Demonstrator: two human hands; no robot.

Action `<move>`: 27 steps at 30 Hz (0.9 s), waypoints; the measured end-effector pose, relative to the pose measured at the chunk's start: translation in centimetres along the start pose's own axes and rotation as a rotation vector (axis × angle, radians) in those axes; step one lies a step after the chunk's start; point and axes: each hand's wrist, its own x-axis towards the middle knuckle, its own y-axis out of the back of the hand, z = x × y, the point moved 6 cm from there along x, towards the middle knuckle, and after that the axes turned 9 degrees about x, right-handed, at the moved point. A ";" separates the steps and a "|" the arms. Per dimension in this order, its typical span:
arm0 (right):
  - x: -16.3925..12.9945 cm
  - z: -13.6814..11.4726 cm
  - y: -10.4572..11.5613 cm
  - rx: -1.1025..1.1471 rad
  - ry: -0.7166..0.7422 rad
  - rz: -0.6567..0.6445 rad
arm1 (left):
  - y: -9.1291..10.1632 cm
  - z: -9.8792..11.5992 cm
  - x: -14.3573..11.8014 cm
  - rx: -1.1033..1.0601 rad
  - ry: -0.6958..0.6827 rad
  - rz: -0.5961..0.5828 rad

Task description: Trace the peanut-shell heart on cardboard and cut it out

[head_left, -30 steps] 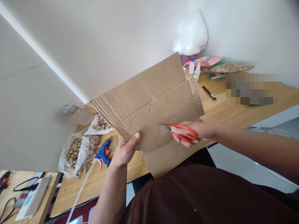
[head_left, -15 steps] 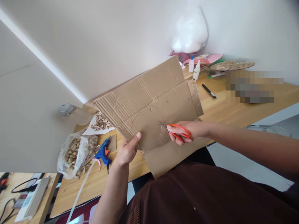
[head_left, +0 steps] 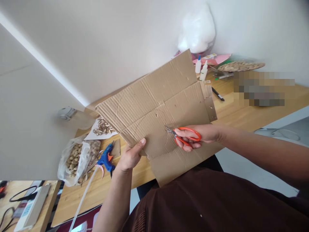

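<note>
A large creased sheet of brown cardboard (head_left: 154, 119) is held tilted above the table, its lower end near my lap. My left hand (head_left: 132, 154) grips its lower left edge, thumb on the front face and the other fingers hidden behind. A thin curved line is drawn on the cardboard's middle. In my right hand (head_left: 189, 138) is a pair of scissors (head_left: 187, 129) with red-orange handles, fingers closed round the loops. The blades point left and their tips meet the cardboard at the right side of the drawn curve.
On the wooden table (head_left: 241, 112), a blue glue gun (head_left: 106, 158) lies left, beside a plastic bag of nut-like pieces (head_left: 74, 158) and brown pieces on white paper (head_left: 102, 126). Glue bottles (head_left: 203, 71), a black pen (head_left: 218, 94) and white stuffing (head_left: 196, 29) are behind. A power strip (head_left: 32, 206) stands lower left.
The scissor handles have spread slightly wider and my right hand has shifted a little right. The cardboard's upper right side has moved up and right, now covering part of the pen.
</note>
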 end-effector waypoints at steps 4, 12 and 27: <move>0.6 0.0 -0.1 0.004 0.052 0.060 | -0.3 -0.5 0.1 -0.047 0.003 0.006; 1.2 -0.3 -1.1 0.035 0.184 0.204 | -1.2 0.3 -0.4 -0.069 -0.063 0.078; -1.3 3.4 -0.4 0.161 0.129 0.254 | 0.8 0.7 0.4 -0.280 0.061 0.323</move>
